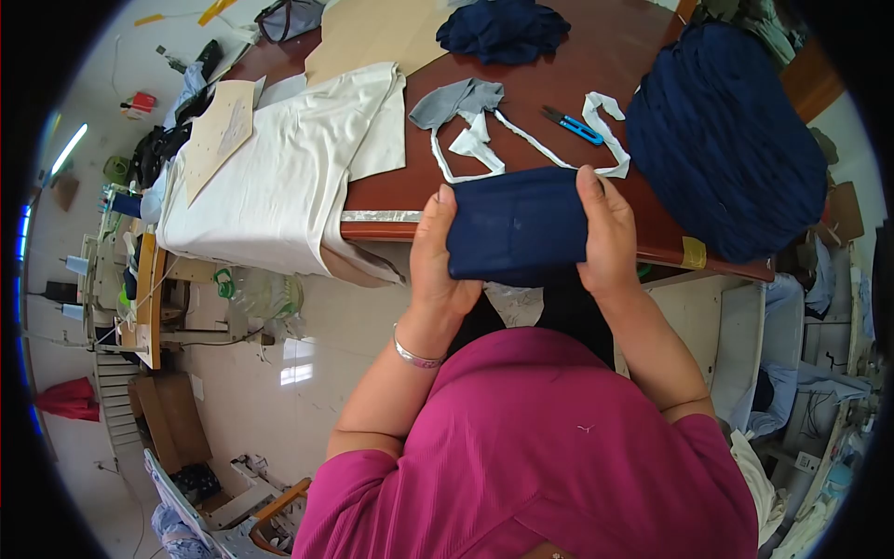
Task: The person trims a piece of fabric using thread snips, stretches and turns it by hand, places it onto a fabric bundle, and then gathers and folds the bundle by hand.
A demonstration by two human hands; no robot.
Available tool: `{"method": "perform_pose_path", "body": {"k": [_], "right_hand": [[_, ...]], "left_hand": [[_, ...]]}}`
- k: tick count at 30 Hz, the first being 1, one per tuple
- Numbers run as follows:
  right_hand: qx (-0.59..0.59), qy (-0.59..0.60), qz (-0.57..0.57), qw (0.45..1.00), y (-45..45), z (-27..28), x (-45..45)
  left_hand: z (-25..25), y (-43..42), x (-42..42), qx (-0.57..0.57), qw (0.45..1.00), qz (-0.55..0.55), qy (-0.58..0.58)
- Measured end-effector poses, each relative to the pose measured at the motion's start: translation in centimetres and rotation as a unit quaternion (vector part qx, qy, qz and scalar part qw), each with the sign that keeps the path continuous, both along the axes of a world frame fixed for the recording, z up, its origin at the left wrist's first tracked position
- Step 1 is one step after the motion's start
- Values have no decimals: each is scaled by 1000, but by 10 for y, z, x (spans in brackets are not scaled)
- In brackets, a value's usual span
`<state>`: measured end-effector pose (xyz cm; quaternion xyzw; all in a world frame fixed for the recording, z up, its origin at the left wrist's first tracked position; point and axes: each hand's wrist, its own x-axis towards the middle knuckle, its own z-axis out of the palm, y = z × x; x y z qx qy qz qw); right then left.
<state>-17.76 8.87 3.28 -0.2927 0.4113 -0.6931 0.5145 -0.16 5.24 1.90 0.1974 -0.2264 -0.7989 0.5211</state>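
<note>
Between my two hands I hold a folded piece of navy fabric [518, 228], stretched flat in front of the table's near edge. My left hand [440, 252] grips its left end, thumb on top. At the other end, my right hand [607, 233] closes on the fabric with its thumb along the upper corner. Just beyond it on the table lie white fabric strips [477, 144], a grey cloth scrap [456, 101] and blue-handled thread snips [575, 125].
A big navy fabric pile [722, 140] covers the table's right side, and a smaller navy bundle [503, 30] sits at the back. White cloth [270, 177] drapes over the left edge under a cardboard pattern piece [220, 135]. Sewing machines [98, 270] stand far left.
</note>
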Motion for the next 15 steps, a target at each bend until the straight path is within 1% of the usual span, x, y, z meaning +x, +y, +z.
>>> {"method": "perform_pose_path", "body": {"k": [1,3,4,6,7,8,9,10,13,15], "right_hand": [[21,-53,37,998,-1,1,-9],[78,-113,43,990,-3,5,-4],[84,-118,90,985,-2,9,0],[95,-127,180,971,2,19,5],[81,-34,234,968,4,17,4],[66,59,286,954,7,12,0],[49,152,337,928,8,8,-4],[69,188,358,912,6,4,-9],[64,12,280,958,4,0,-10],[27,-20,240,970,2,-1,-9]], "left_hand": [[-1,-4,4,14,1000,-7,23],[-6,-12,7,41,996,-23,70],[-9,-15,7,59,992,-40,104],[-11,-24,6,79,985,-92,124],[-12,-28,6,90,980,-117,133],[-13,-33,9,73,977,-137,143],[-13,-38,12,56,974,-156,153],[-12,-40,14,38,970,-174,163],[5,-35,3,132,977,-115,119],[5,-28,-4,114,982,-122,91]]}}
